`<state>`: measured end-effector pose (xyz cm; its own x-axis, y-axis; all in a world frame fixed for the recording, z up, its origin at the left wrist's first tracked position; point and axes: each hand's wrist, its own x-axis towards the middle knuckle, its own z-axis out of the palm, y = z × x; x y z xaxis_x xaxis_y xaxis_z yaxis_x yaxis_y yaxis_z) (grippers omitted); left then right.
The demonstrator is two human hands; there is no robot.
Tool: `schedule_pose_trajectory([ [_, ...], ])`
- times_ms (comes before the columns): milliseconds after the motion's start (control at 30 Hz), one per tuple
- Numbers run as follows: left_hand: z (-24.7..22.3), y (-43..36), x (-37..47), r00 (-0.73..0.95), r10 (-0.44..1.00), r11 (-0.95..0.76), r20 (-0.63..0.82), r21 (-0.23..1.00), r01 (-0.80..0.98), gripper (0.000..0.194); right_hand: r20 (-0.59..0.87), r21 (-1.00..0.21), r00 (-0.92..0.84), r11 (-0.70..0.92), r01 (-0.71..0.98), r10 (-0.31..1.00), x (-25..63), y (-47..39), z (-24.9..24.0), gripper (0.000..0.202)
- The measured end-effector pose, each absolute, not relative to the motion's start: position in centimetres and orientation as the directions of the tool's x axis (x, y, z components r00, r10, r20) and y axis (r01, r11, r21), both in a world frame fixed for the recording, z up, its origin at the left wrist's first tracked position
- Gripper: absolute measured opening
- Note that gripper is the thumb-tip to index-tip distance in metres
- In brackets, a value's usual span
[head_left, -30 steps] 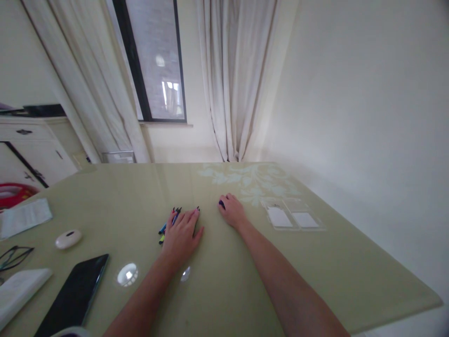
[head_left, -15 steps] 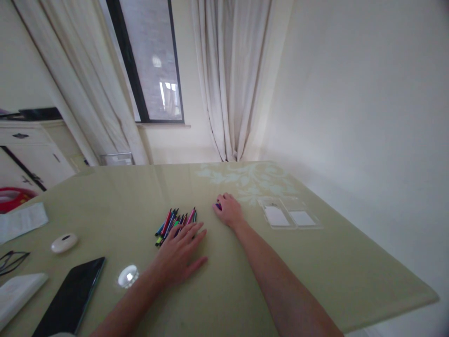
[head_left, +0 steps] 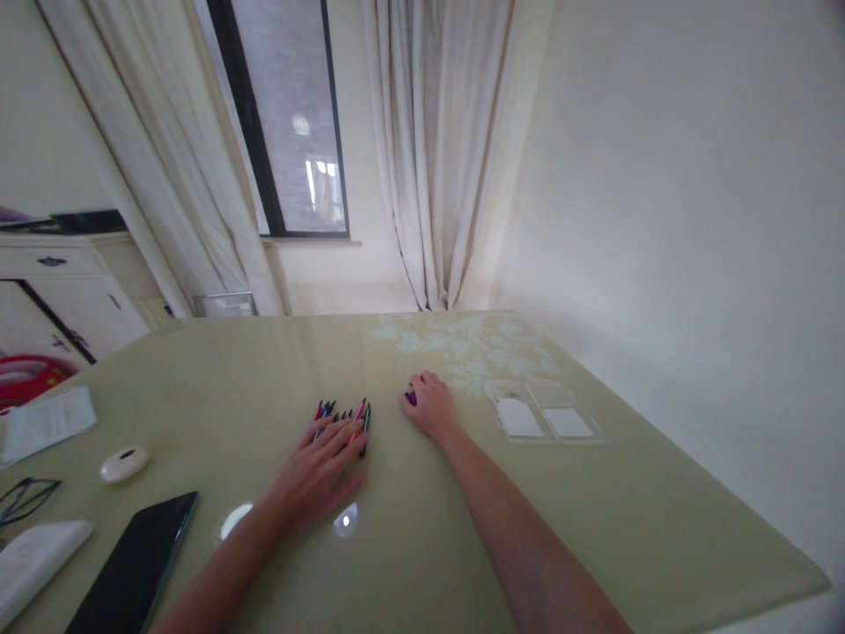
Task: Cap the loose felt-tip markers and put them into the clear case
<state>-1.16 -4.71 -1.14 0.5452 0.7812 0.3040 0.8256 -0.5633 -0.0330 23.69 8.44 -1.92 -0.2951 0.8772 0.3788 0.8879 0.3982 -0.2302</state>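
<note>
Several felt-tip pens (head_left: 365,421) of mixed colours lie in a loose pile left of the table's middle. My left hand (head_left: 323,467) rests palm down across them with its fingers stretched out, hiding most of the pile. To the right, apart from the pile, my right hand (head_left: 430,403) curls around a small bunch of felt-tip pens (head_left: 410,398). Only their purple and pinkish-red ends show at the thumb side; the rest is covered by the palm, so how many it holds I cannot tell.
An open clear plastic case (head_left: 545,414) with white cards lies to the right. At the left are a black phone (head_left: 135,563), a white oval case (head_left: 124,464), glasses (head_left: 26,500), a white box (head_left: 40,563) and a paper sheet (head_left: 49,424). A wall borders the table's right side.
My left hand has slid left over the pile, covering its near-left part and leaving pens at the right edge in view. Reddish-purple now shows in my right hand, which stays about in place.
</note>
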Motion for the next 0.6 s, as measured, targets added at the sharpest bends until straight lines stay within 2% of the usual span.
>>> schedule_pose_trajectory([
  [133, -1.7, -5.1, -3.8, 0.447, 0.831, -0.478, 0.33, 0.012, 0.879, 0.072, 0.351, -0.234, -0.292, 0.385, 0.893, 0.89, 23.6, 8.5, -1.9, 0.021],
  [233, -1.4, -3.7, -3.3, 0.429, 0.841, -0.467, 0.33, 0.042, 0.883, 0.079, 0.331, -0.242, -0.31, 0.398, 0.885, 0.891, 23.5, 8.6, -2.0, 0.018],
  [433, -1.4, -0.5, -1.5, 0.364, 0.857, -0.418, 0.364, 0.082, 0.905, 0.072, 0.331, -0.279, -0.281, 0.378, 0.883, 0.901, 23.5, 8.7, -2.6, 0.014],
  [600, -2.5, 0.9, -1.9, 0.303, 0.828, -0.388, 0.471, 0.092, 0.917, 0.067, 0.351, -0.31, -0.307, 0.419, 0.854, 0.885, 23.3, 8.9, -2.7, 0.016],
])
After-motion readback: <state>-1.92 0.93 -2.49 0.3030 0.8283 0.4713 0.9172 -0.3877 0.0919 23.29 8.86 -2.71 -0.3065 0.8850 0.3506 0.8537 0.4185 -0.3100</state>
